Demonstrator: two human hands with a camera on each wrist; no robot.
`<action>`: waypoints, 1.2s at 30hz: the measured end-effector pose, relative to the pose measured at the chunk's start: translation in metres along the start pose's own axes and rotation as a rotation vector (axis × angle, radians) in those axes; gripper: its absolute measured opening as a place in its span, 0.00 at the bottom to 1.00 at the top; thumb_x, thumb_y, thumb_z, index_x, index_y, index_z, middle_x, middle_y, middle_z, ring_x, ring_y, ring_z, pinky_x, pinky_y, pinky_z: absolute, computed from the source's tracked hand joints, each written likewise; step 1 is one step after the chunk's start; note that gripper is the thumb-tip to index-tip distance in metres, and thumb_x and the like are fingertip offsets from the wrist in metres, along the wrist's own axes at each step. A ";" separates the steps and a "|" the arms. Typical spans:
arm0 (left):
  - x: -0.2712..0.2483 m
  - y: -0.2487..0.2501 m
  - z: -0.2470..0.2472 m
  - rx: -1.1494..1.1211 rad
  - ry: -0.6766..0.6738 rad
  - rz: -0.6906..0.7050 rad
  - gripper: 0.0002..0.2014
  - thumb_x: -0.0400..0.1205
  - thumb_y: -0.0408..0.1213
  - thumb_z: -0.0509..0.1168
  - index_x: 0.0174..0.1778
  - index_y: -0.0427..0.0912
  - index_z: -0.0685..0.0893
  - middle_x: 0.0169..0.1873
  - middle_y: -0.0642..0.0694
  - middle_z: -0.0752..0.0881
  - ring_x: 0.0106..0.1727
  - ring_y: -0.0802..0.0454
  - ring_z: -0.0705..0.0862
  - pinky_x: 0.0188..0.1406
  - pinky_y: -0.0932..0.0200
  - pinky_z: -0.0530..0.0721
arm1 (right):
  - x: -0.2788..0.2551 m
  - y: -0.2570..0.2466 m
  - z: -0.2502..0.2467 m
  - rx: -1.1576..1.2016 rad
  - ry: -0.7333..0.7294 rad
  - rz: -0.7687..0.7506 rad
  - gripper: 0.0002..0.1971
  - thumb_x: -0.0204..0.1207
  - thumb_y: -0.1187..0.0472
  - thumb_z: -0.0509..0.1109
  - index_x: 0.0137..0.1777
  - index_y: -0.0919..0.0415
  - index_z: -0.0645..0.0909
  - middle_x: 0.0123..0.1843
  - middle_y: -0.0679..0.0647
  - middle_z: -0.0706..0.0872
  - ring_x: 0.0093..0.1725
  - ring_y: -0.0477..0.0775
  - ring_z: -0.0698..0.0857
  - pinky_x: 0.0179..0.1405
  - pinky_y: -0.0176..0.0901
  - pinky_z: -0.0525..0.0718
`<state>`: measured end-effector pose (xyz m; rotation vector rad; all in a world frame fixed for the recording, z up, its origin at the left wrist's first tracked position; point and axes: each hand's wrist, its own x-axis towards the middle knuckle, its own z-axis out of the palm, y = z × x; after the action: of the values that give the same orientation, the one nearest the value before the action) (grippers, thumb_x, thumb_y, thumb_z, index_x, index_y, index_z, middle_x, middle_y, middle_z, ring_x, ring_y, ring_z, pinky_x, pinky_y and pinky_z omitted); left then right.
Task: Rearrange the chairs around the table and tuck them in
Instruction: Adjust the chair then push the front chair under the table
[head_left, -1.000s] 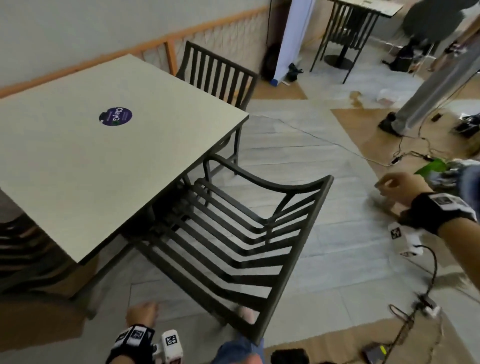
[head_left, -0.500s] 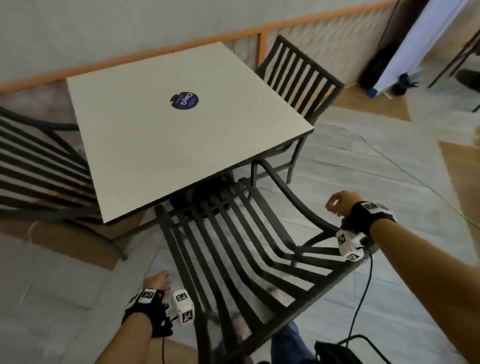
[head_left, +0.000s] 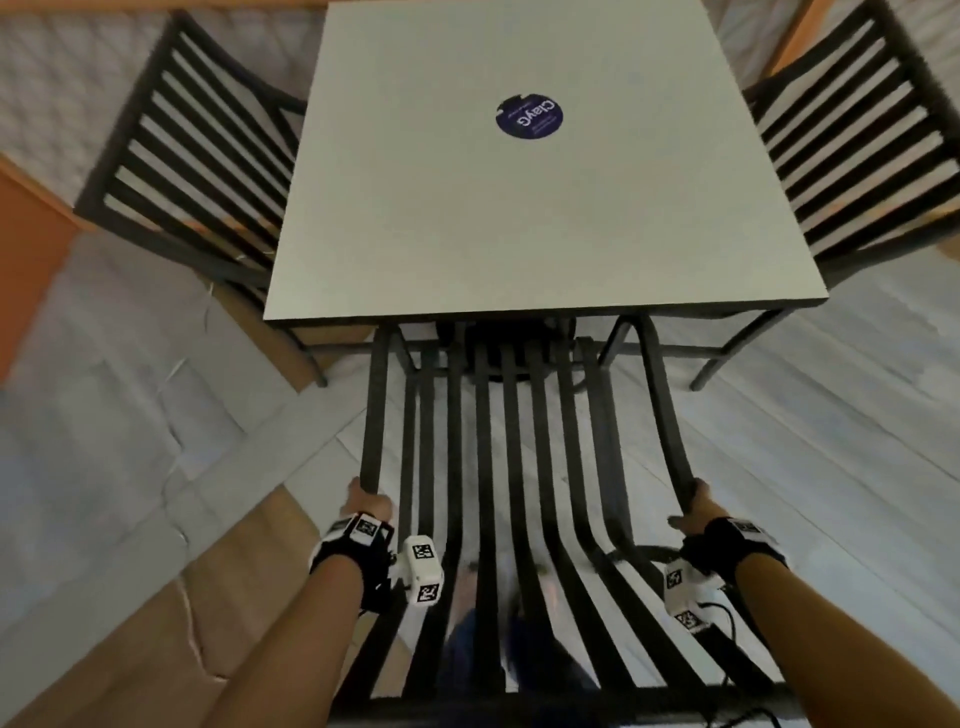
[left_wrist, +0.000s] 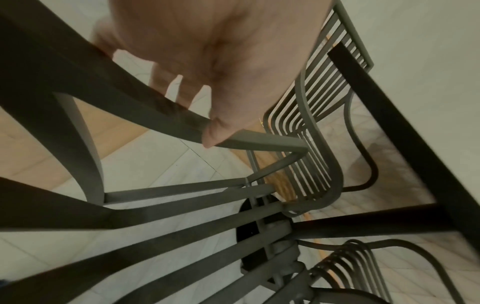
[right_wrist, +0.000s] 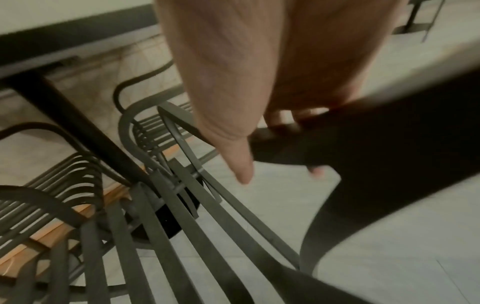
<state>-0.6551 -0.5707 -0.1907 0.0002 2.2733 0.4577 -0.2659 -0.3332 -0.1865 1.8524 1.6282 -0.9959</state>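
Left hand (head_left: 366, 506), right hand (head_left: 695, 501) grip near chair (head_left: 511, 467) armrests.

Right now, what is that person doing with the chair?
A person is tucking a chair in at a table. The left hand grips one armrest and the right hand grips the other. The front of the seat is already under the table's near edge, but most of it is not yet under. Two more chairs, left chair and right chair, sit at the table's sides.
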 end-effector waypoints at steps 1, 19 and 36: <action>-0.001 -0.003 0.000 0.008 -0.014 0.023 0.30 0.77 0.27 0.56 0.78 0.45 0.63 0.64 0.30 0.80 0.61 0.29 0.80 0.65 0.40 0.79 | 0.001 0.002 0.003 -0.005 -0.002 0.020 0.41 0.76 0.66 0.69 0.82 0.57 0.48 0.52 0.69 0.80 0.49 0.68 0.82 0.52 0.58 0.82; -0.003 -0.011 -0.029 -0.072 -0.188 0.010 0.28 0.82 0.28 0.57 0.79 0.51 0.65 0.66 0.31 0.81 0.49 0.37 0.84 0.55 0.47 0.85 | -0.020 -0.004 0.010 0.064 -0.005 0.005 0.35 0.77 0.73 0.60 0.81 0.56 0.49 0.54 0.68 0.81 0.43 0.61 0.77 0.42 0.52 0.74; -0.051 0.048 -0.028 0.022 -0.225 0.183 0.17 0.77 0.40 0.64 0.60 0.38 0.84 0.65 0.38 0.82 0.66 0.37 0.79 0.72 0.41 0.73 | -0.053 0.010 -0.046 0.020 0.164 -0.045 0.23 0.78 0.57 0.69 0.73 0.57 0.71 0.71 0.64 0.74 0.66 0.64 0.78 0.67 0.55 0.78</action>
<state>-0.6476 -0.5421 -0.1218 0.2599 2.0644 0.5020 -0.2481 -0.3337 -0.1185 1.9642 1.7676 -0.9021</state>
